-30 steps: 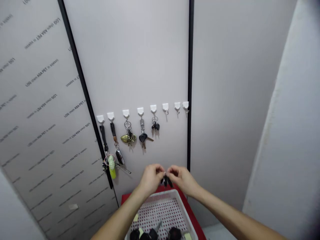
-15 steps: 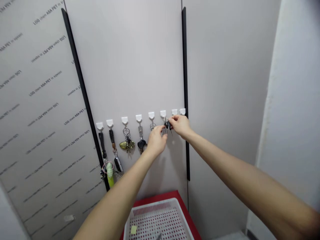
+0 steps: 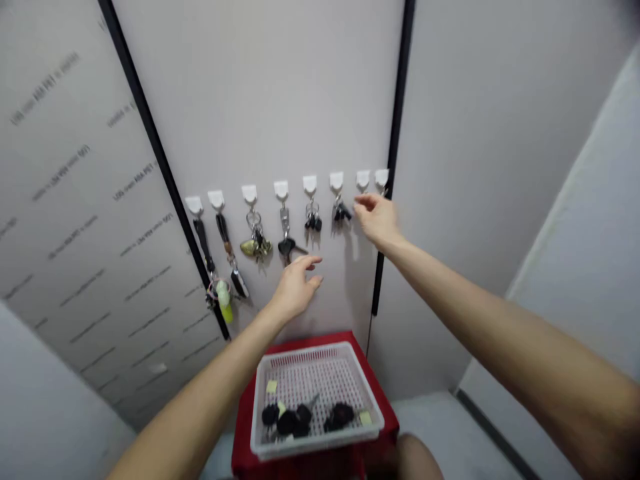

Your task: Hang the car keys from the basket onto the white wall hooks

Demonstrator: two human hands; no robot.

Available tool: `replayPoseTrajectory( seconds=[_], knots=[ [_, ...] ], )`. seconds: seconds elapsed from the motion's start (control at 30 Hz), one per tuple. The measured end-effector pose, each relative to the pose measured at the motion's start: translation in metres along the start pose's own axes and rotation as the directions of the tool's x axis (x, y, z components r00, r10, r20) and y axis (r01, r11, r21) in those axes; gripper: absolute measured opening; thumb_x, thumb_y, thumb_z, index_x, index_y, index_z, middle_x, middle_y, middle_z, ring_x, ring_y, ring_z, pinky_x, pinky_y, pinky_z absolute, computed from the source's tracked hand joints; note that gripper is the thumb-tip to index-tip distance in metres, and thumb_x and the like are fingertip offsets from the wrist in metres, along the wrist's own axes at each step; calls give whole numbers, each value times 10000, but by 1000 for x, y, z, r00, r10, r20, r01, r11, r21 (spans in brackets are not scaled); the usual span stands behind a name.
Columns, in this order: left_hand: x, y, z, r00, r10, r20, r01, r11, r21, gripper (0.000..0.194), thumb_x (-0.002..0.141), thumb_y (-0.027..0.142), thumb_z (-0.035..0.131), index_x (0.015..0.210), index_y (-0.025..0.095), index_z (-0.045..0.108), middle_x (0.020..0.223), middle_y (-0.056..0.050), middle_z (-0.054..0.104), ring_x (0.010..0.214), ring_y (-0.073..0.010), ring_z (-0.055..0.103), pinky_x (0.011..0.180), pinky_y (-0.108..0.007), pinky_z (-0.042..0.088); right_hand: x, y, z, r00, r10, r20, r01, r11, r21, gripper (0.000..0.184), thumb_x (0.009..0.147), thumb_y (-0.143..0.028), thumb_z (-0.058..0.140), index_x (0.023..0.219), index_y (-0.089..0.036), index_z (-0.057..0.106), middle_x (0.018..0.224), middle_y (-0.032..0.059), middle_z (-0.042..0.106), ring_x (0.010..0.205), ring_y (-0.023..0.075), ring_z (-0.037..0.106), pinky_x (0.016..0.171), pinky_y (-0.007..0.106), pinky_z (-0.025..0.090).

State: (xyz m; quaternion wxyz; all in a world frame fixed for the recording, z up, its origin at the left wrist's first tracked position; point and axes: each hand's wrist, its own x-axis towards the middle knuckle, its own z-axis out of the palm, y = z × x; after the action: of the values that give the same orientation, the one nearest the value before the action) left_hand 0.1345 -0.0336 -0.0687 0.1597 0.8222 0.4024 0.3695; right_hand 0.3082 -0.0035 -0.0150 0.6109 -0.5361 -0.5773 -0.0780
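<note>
My left hand [image 3: 297, 288], its fingers apart and holding nothing, is in front of the door panel below the row of hooks. My right hand [image 3: 379, 219] is loosely curled with nothing visible in it, just right of a bunch of keys [image 3: 341, 212] that hangs on a white hook [image 3: 337, 180]. To the left hang another small bunch of keys [image 3: 313, 220], a black-headed key [image 3: 287, 248] on a metal clip, and keys with a gold-coloured fob [image 3: 249, 248]. Two key sets on dark straps [image 3: 203, 243] hang furthest left, one with a green charm [image 3: 225, 303].
Below is a white perforated basket [image 3: 373, 398] on a red surface [image 3: 243, 427], holding dark bunches of keys [image 3: 295, 421] and yellow paper pieces [image 3: 271, 387]. Two more white hooks [image 3: 363, 179] are above my right hand, beside a black vertical strip [image 3: 399, 100].
Both hands have come away from the keys, which now hang on the hook. My left hand has moved down and left. The view has tilted down, showing more of the basket.
</note>
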Motion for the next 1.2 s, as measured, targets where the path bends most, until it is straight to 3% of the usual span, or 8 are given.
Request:
replayPoseTrajectory(
  seconds=[0.07,0.13,0.2,0.3,0.43,0.7,0.9,1.2],
  knots=[
    [-38,-33,7,985,-64,162,55,997,61,331,621,161,450,951,165,479,932,-30,522,819,-114,476,737,-225,367,-39,6,-1,999,-14,48,17,999,-51,229,627,-201,419,823,-135,517,765,51,536,638,106,476,648,266,372],
    [-78,-64,17,922,-149,357,90,980,178,350,591,157,467,939,173,492,932,-32,529,832,-130,473,754,-237,352,-91,11,3,943,-12,332,33,998,-57,207,622,-181,427,795,-139,533,749,44,546,637,102,477,631,238,372],
    [-113,-87,27,818,-242,523,79,946,314,385,542,153,498,925,185,507,944,-39,529,858,-162,462,753,-254,344,-149,16,12,731,-8,682,21,1000,-10,167,621,-168,426,717,-142,560,694,34,560,608,95,479,600,214,374],
    [-143,-102,41,732,-308,607,-17,883,468,337,510,144,505,840,191,550,881,-56,551,857,-202,453,750,-298,323,-220,22,32,461,34,887,-37,999,-19,174,595,-171,458,722,-154,576,693,22,576,610,94,489,583,195,369],
    [-145,-101,49,749,-280,600,-91,854,512,247,562,134,437,763,180,572,814,-79,565,826,-206,456,726,-312,312,-263,26,56,307,16,951,29,999,-26,259,542,-236,523,786,-167,580,730,25,585,650,119,498,577,198,357],
    [-141,-106,53,769,-332,547,78,897,436,219,611,142,384,702,202,574,718,-30,594,730,-149,497,685,-245,326,-269,33,61,262,59,963,79,993,-83,210,559,-135,446,697,-180,597,653,10,593,601,107,499,555,192,340],
    [-139,-110,60,814,-309,493,221,948,228,322,589,163,444,904,186,509,853,-31,573,793,-146,493,716,-244,351,-250,41,51,424,242,873,-275,953,-130,214,583,-101,400,733,-143,546,528,-18,521,479,68,442,482,169,336],
    [-95,-73,81,931,-186,315,289,902,-320,344,620,174,480,963,141,464,963,-43,535,858,-115,474,792,-238,346,-176,27,16,450,255,856,-677,722,141,139,592,-163,460,727,-131,450,484,-66,420,397,29,379,427,169,331]
  ],
)
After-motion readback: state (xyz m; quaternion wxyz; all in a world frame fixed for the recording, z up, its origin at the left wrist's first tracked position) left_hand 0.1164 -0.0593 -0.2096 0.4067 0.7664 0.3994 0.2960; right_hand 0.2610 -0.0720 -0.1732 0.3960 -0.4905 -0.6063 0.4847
